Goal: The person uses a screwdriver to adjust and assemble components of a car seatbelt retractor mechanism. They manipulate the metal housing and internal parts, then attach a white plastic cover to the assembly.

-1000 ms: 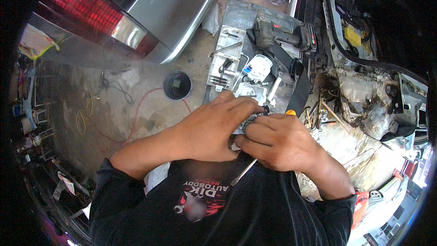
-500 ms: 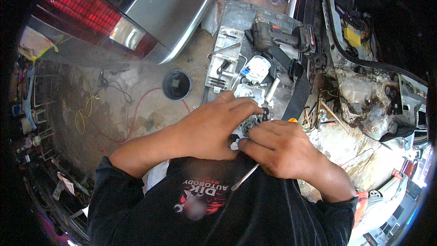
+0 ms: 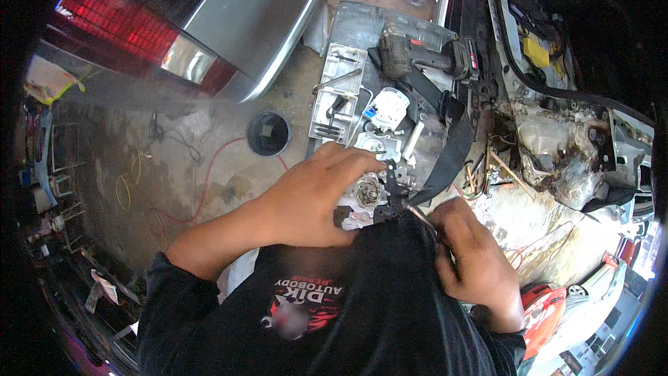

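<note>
Hand work on a small metal part [image 3: 369, 190], apparently the stage of prying or turning at its black bracket [image 3: 394, 198]. The left hand [image 3: 306, 195] forms a wide grip, forefinger along the upper side and thumb toward the lower, with the part held between them; the thumb's tip is hidden. The right hand [image 3: 473, 254] is curled closed around a screwdriver [image 3: 422, 218], its handle concealed within the fist and its bare shaft slanting up and leftward. The tip meets or lies just beside the bracket's right edge; contact cannot be told. The part thus sits to the right of the left palm and to the upper left of the right grip, before the shirt [image 3: 410, 292]. The next move would call for a steady left grip and a well-seated tip, lest it slip. Beyond: a grey board [image 3: 356, 19] bearing a drill [image 3: 400, 54] and a white tray [image 3: 352, 113].
</note>
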Motion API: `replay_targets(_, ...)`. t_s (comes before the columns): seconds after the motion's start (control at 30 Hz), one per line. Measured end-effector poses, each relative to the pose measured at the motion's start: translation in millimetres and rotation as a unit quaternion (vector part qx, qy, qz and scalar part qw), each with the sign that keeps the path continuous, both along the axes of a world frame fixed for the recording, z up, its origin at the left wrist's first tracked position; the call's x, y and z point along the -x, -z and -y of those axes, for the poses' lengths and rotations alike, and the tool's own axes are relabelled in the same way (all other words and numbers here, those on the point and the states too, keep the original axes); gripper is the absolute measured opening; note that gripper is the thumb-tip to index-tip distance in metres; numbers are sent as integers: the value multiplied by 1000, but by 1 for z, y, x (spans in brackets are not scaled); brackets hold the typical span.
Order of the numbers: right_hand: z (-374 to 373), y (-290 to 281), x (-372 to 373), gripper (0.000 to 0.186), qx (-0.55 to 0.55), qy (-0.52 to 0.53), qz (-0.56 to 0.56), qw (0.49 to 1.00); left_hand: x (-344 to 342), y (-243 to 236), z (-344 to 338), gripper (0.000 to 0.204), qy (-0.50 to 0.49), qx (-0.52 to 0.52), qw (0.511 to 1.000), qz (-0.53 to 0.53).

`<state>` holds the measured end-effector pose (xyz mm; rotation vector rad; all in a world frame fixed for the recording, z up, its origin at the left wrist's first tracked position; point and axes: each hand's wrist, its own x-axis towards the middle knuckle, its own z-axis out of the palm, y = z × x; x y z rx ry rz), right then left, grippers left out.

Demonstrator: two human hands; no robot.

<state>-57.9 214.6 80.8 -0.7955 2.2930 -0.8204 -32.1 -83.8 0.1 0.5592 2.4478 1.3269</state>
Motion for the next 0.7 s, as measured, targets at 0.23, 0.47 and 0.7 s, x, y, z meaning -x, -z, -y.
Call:
replay_targets(0.23,-6,-11,-6,63,-99,-95,11,991,3,8,-1,88,-7,-19,999,-37)
replay_targets(0.47,-6,-15,-10,63,-111,-100,-3,989,4,4,-3,87,-14,-18,1000,-19)
replay_targets(0.7,2,-18,-12,60,-131,-104,-17,986,1,15,0,93,-33,-16,999,16)
